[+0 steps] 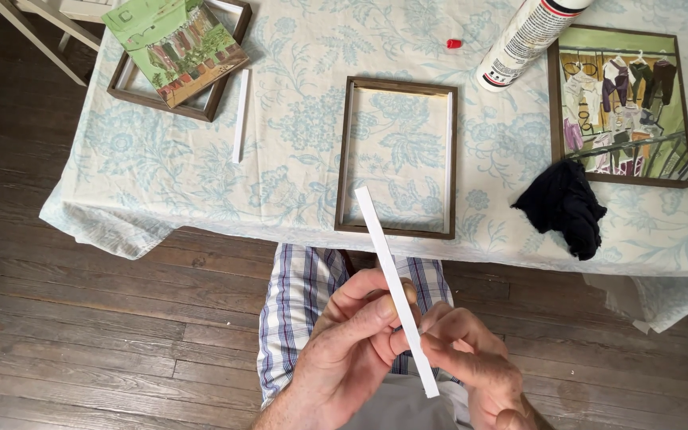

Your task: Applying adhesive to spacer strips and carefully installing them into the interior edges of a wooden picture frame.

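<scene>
Left hand [352,334]: you pinch the white strip [396,288] between thumb and fingers.
Right hand [471,358]: fingertips also pinch the strip, seemingly near its lower end.
Strip: tilted in the air, just below the empty frame [344,159].
Frame: flat on the desk [296,119].
Black cloth [563,207]: right of the frame.

White strip [396,287], blue-flowered tablecloth [296,143], black cloth [563,207].

Cloth-covered table [296,175]: empty frame [397,158], two framed paintings [623,103] [175,44], tube [529,36], black rag [564,205].
</scene>
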